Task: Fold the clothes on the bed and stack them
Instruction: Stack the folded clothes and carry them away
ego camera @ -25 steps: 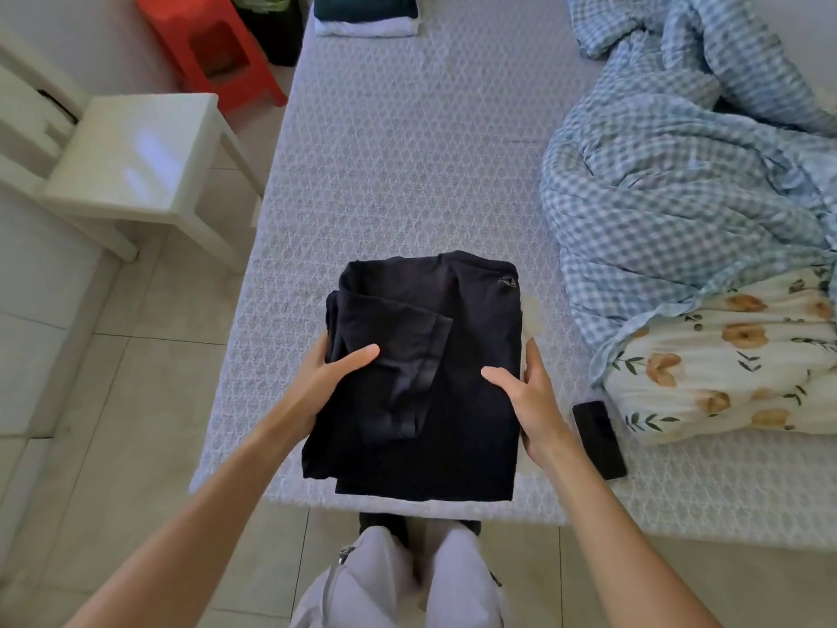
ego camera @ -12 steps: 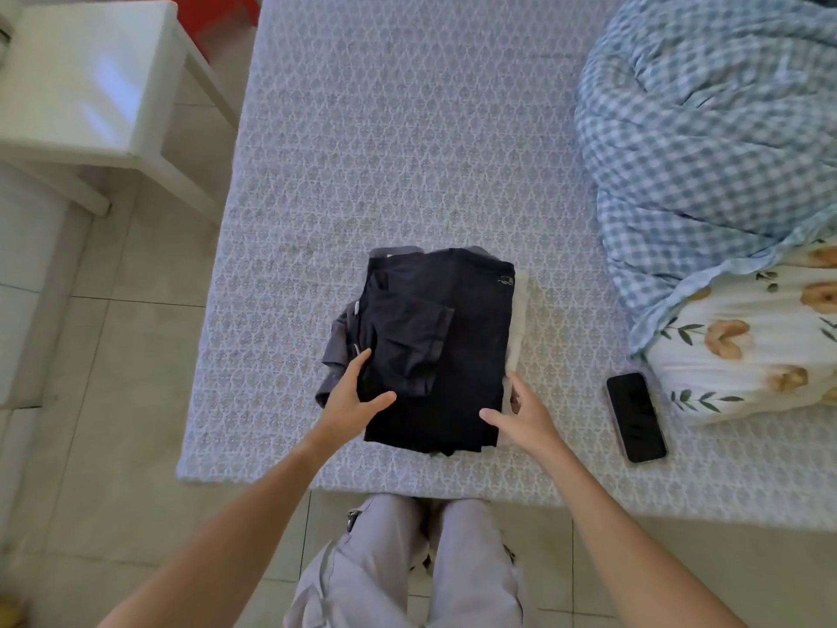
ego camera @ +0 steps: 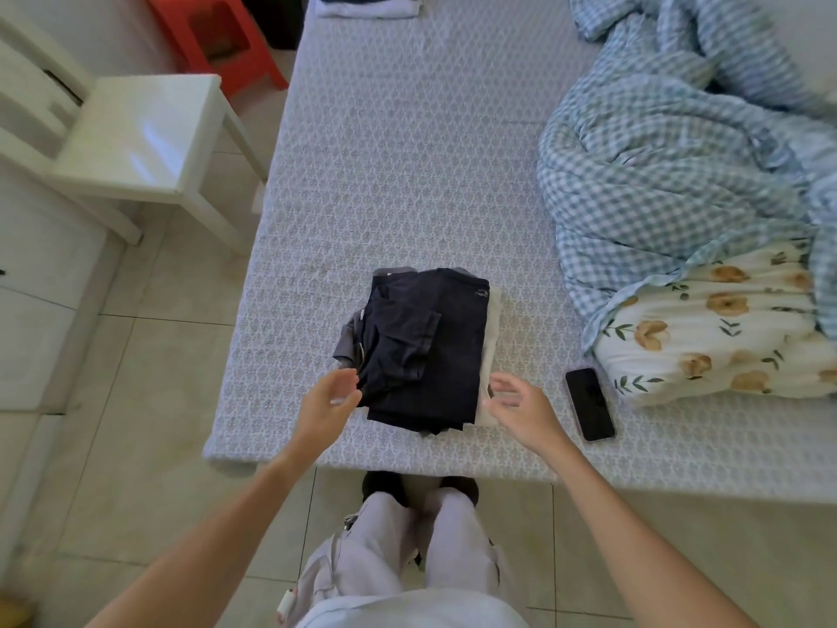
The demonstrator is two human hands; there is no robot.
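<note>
Head view shows both hands relaxed and holding nothing — left hand [ego camera: 328, 401] and right hand [ego camera: 521, 405] flank the folded dark garment [ego camera: 425, 346] atop a small stack near the bed [ego camera: 407, 151] edge — so a careless nudge could topple it floorward.

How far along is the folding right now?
Done: a folded navy garment tops a stack over grey and white pieces on the patterned bed; another folded pile sits at the far end. In hand: nothing, left hand and right hand open. Left: no loose clothes visible.
</note>
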